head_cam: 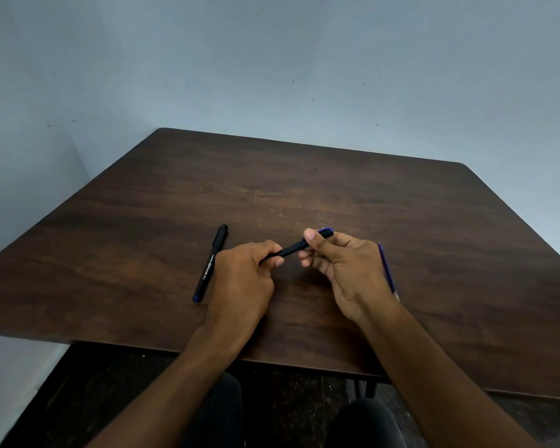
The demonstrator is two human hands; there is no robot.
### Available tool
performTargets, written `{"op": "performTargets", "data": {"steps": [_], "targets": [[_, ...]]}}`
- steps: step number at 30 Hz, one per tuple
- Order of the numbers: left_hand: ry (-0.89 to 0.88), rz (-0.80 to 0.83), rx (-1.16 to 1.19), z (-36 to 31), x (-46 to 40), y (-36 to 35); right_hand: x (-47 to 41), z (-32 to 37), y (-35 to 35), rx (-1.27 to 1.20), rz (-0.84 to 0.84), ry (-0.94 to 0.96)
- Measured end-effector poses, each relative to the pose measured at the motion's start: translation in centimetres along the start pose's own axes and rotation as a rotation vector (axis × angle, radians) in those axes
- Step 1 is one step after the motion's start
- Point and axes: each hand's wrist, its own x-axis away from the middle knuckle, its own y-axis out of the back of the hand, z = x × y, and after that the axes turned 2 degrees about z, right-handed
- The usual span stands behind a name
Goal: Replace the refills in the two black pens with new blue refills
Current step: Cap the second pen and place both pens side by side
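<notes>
Pen (293,249), black with a blue end, was held above the table (337,195) between both hands: the left hand (244,273) gripped its lower barrel with curled fingers, the right hand (343,263) pinched its upper part. A second black pen (210,264) lay just left of them; a blue refill (388,272) lay to the right.

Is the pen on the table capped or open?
Capped: the pen on the table lies whole, clip cap on its far end, left of the left hand.

On the desk (304,189), one pen (210,263) lies left of the hands; a refill (387,270) lies just right of them.
</notes>
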Motion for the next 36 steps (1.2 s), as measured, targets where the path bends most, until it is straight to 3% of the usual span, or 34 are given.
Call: {"op": "performTargets", "data": {"steps": [11,18,23,27,36], "targets": [[0.12,-0.093,0.118,0.4,0.1,-0.7,-0.1,-0.9,-0.9,0.069,-0.001,-0.017],[0.024,-0.12,0.1,-0.2,0.2,-0.2,-0.9,-0.1,-2.6,0.164,-0.047,-0.048],[-0.018,-0.201,0.02,0.0,-0.5,1.5,-1.3,0.6,-4.9,0.406,0.077,-0.103],[0.098,-0.243,-0.032,1.9,-2.2,3.6,-1.2,0.0,-6.5,0.639,0.106,-0.091],[0.432,-0.145,-0.035,6.4,-3.2,6.0,-1.2,-0.5,-10.5,0.817,0.077,-0.132]]}}
